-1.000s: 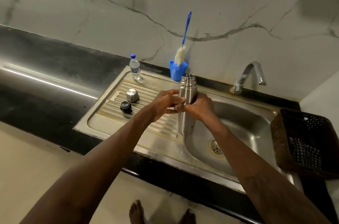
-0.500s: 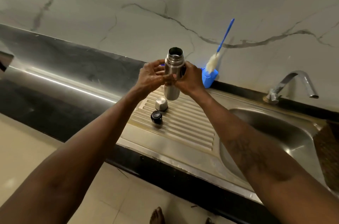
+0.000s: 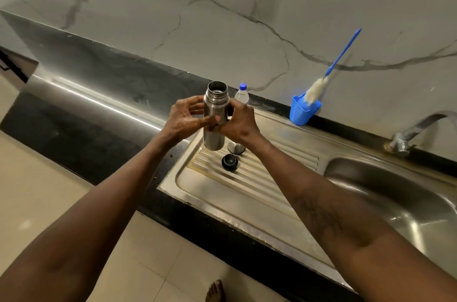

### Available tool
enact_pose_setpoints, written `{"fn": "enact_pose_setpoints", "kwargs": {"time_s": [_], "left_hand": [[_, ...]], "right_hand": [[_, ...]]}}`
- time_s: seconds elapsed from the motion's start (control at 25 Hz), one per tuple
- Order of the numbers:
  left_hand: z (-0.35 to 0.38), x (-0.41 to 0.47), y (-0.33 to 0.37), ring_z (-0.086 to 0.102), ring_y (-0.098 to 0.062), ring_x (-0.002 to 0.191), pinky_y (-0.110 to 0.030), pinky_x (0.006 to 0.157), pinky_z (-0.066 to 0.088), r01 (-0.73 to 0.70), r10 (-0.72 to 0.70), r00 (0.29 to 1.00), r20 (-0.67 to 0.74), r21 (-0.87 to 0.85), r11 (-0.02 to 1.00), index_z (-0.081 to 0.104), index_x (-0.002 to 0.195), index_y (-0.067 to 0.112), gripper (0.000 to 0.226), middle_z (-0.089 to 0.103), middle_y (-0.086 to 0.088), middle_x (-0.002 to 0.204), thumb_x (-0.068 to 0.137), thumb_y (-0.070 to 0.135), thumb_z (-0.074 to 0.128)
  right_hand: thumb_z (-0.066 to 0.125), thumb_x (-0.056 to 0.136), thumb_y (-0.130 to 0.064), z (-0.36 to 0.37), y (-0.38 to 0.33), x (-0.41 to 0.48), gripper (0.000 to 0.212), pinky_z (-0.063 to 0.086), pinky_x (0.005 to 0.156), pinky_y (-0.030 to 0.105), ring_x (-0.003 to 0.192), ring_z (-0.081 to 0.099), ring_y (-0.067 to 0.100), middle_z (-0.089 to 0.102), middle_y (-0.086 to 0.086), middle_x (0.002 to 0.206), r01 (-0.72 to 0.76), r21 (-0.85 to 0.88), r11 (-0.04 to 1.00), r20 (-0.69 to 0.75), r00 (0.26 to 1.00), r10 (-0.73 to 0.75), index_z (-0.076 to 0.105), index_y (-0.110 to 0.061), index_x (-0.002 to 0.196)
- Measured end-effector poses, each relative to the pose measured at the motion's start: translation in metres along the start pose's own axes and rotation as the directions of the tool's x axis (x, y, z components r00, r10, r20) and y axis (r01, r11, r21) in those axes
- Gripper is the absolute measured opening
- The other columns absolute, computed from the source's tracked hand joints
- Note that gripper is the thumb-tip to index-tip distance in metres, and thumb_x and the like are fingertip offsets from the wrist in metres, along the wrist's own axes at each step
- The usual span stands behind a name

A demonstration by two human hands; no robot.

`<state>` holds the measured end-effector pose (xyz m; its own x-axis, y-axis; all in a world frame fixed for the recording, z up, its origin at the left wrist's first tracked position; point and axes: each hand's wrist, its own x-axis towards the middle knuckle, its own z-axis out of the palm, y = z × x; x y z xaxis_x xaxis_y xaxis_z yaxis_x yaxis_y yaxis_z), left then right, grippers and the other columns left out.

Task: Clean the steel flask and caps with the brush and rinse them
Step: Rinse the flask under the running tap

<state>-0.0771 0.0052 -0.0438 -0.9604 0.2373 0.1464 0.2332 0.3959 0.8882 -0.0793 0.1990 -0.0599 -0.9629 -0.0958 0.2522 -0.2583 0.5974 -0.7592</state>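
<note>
Left grip (image 3: 183, 120): thumb and curled fingers hold the flask's left side.
Open cylindrical steel flask (image 3: 214, 128): upright, above the ribbed steel drainboard (image 3: 259, 185).
Round black cap (image 3: 229, 161): on the drainboard, below the flask.
Right grip (image 3: 241, 121): wrapped round the flask's right side.
Blue-handled white bottle brush (image 3: 319, 89): far right, in a blue plastic cup (image 3: 303, 111).

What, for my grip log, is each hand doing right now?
Left hand: holds the steel flask, thumb across its front.
Right hand: grips the same flask from its other side.

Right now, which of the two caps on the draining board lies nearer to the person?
The black cap, in full view. The steel cap stands behind it, partly hidden by the right hand that holds the steel flask.
</note>
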Motion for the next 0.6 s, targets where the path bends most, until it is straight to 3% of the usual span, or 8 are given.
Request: {"fn": "enact_pose_setpoints", "kwargs": {"time_s": [0.2, 0.4, 0.6], "left_hand": [[0.002, -0.006, -0.029, 0.069, -0.005, 0.113, -0.038, 0.101, 0.055, 0.044, -0.043, 0.999, -0.008, 0.04, 0.998, 0.068, 0.13, 0.029, 0.07, 0.075, 0.01, 0.117, 0.068, 0.048, 0.094], [0.01, -0.007, -0.04, 0.069, -0.009, 0.114, -0.04, 0.102, 0.055, 0.054, -0.055, 0.998, 0.01, 0.048, 0.997, 0.068, 0.131, 0.026, 0.069, 0.075, 0.008, 0.118, 0.07, 0.046, 0.094], [0.015, -0.013, -0.046, 0.068, -0.009, 0.115, -0.038, 0.104, 0.054, 0.052, -0.054, 0.998, 0.014, 0.08, 0.995, 0.067, 0.133, 0.025, 0.084, 0.074, 0.006, 0.12, 0.061, 0.064, 0.089]], "right_hand": [[0.099, 0.057, -0.041, 0.019, 0.013, -0.004, 0.071, 0.042, 0.064, 0.004, 0.079, 0.057, -0.006, 0.068, -0.008, 0.099, -0.022, -0.02, 1.0, 0.056, 0.998, 0.023, 0.068, -0.014, 0.115], [0.099, 0.055, -0.044, 0.029, 0.026, -0.011, 0.07, 0.05, 0.068, 0.016, 0.077, 0.06, 0.002, 0.071, -0.005, 0.097, -0.03, -0.034, 0.999, 0.042, 0.999, 0.032, 0.069, -0.014, 0.111], [0.099, 0.059, -0.04, 0.033, 0.031, -0.017, 0.071, 0.055, 0.077, 0.023, 0.089, 0.064, 0.012, 0.073, 0.002, 0.107, -0.049, -0.032, 0.998, 0.07, 0.996, 0.051, 0.067, -0.012, 0.116]]}}
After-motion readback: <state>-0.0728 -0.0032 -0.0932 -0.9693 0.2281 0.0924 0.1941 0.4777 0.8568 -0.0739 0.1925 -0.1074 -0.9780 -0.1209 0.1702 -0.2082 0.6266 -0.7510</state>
